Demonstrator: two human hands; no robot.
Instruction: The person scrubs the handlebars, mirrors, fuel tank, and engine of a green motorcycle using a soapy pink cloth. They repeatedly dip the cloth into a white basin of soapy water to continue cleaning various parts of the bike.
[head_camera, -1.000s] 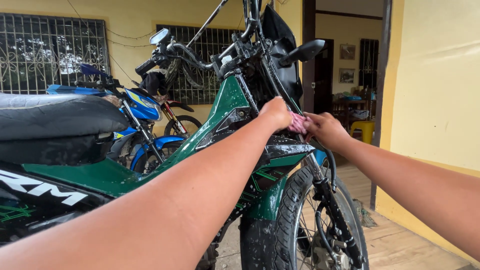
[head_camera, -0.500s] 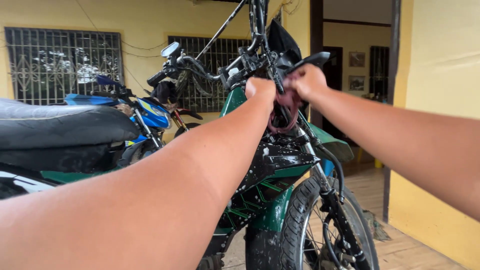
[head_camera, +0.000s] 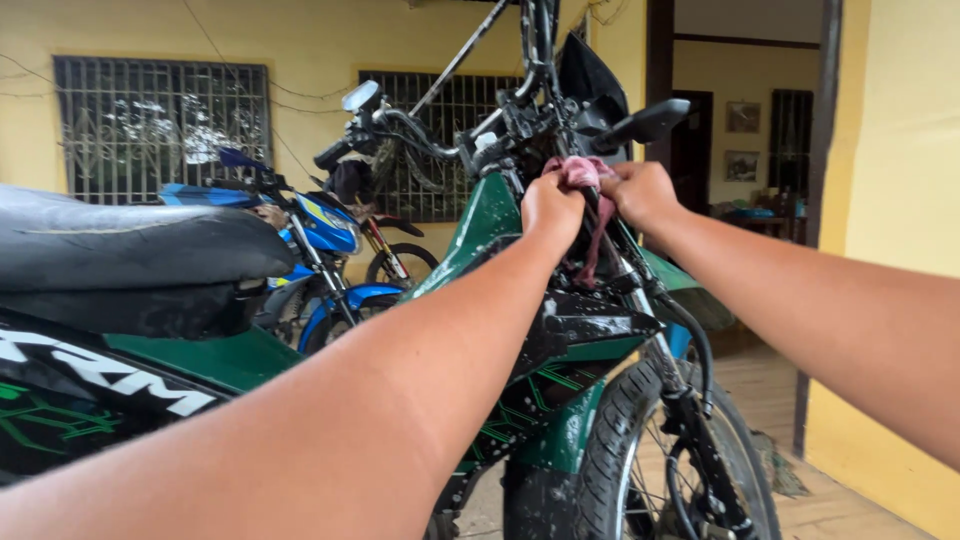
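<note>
A wet green and black motorcycle (head_camera: 480, 235) stands in front of me, its front wheel (head_camera: 650, 460) at the lower right. Both my arms reach out to the steering head below the handlebar (head_camera: 440, 140). My left hand (head_camera: 550, 208) and my right hand (head_camera: 640, 192) each grip an end of a pink rag (head_camera: 588, 195). The rag is wrapped around the upper fork area, and part of it hangs down between my hands.
A black seat (head_camera: 130, 245) fills the left side. A blue motorcycle (head_camera: 310, 230) is parked behind, before a yellow wall with barred windows (head_camera: 160, 120). A yellow wall (head_camera: 900, 150) stands at the right, beside an open doorway (head_camera: 740, 130). The floor is wooden planks (head_camera: 810, 510).
My hands went from the side panel up to the steering head. In the last half second they came down slightly, and the rag now shows over the top between them.
</note>
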